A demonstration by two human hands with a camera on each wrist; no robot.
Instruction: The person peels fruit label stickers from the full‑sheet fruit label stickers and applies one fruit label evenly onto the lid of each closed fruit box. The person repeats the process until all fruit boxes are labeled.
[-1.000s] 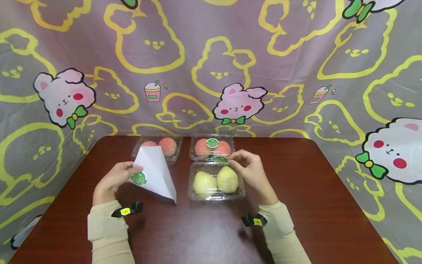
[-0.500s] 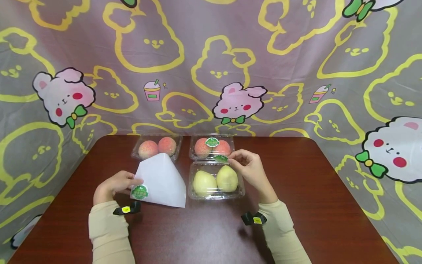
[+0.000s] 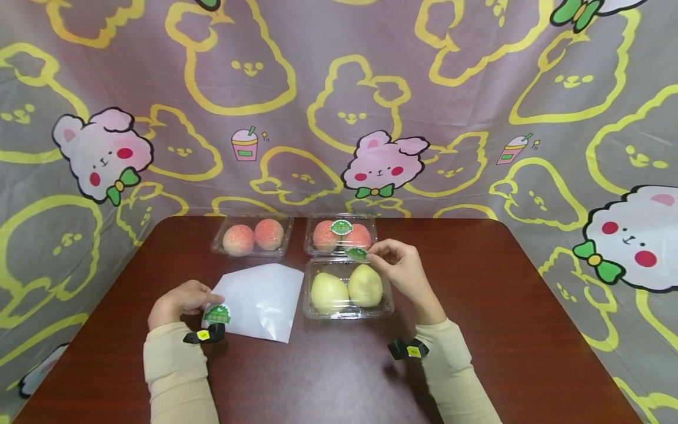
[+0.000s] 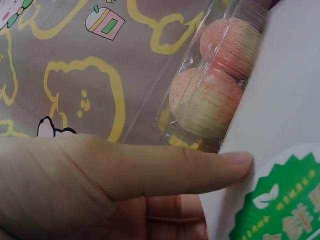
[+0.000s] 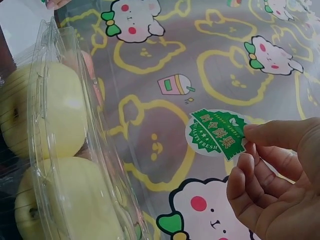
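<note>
One peach box [image 3: 341,240] is labelled; the pear box [image 3: 348,290] and, at its ten o'clock, the other peach box [image 3: 253,237] seem left, right hand [image 3: 399,268] pinching a sticker [image 5: 214,136] at twelve, left hand [image 3: 182,301] a sheet [image 3: 259,295] at nine.

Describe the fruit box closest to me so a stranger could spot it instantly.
On the reddish-brown table, find the white sheet in the left hand. Just right of it sits the clear box. Its two fruits are pale yellow, while both farther boxes hold pink-red ones.
</note>
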